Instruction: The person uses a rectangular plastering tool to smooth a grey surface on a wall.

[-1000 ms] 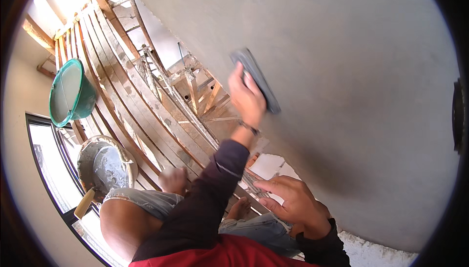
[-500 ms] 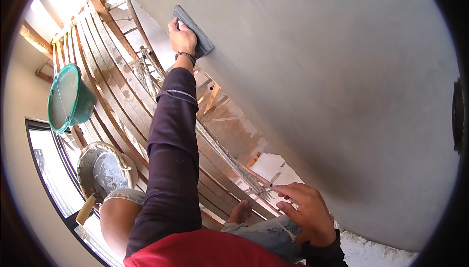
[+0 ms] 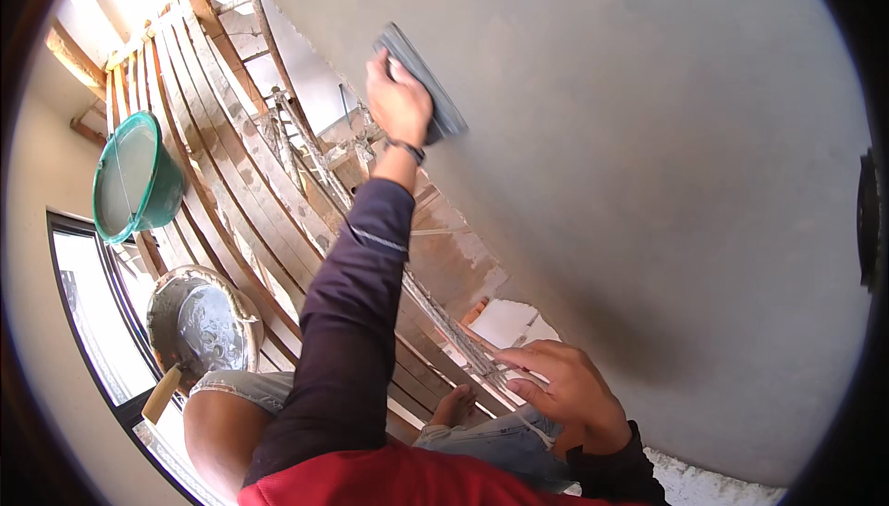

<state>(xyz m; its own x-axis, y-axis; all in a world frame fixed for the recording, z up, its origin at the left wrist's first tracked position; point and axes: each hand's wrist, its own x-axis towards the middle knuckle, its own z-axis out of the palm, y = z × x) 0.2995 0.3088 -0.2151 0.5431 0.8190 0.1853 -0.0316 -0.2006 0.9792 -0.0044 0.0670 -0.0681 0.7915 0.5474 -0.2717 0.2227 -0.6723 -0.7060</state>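
My left hand (image 3: 400, 103) is closed around the grip of a dark grey plastering float (image 3: 435, 89). The float lies against the smooth grey plastered wall (image 3: 648, 136), near its left edge. At the lower right, my right hand (image 3: 569, 395) is held in front of the wall's lower part, holding nothing visible. Its index finger and thumb are stretched out and apart.
Wooden planks (image 3: 208, 136) form a platform. On it stand a green bucket (image 3: 167, 191) and a mortar-crusted bucket (image 3: 250, 321) with wet grey mix and a wooden-handled tool (image 3: 162, 395). A crusted pole (image 3: 435, 307) runs beside the wall. A window (image 3: 97, 302) is at left.
My left hand and the float have moved right and slightly down along the wall. My right hand has shifted slightly left.
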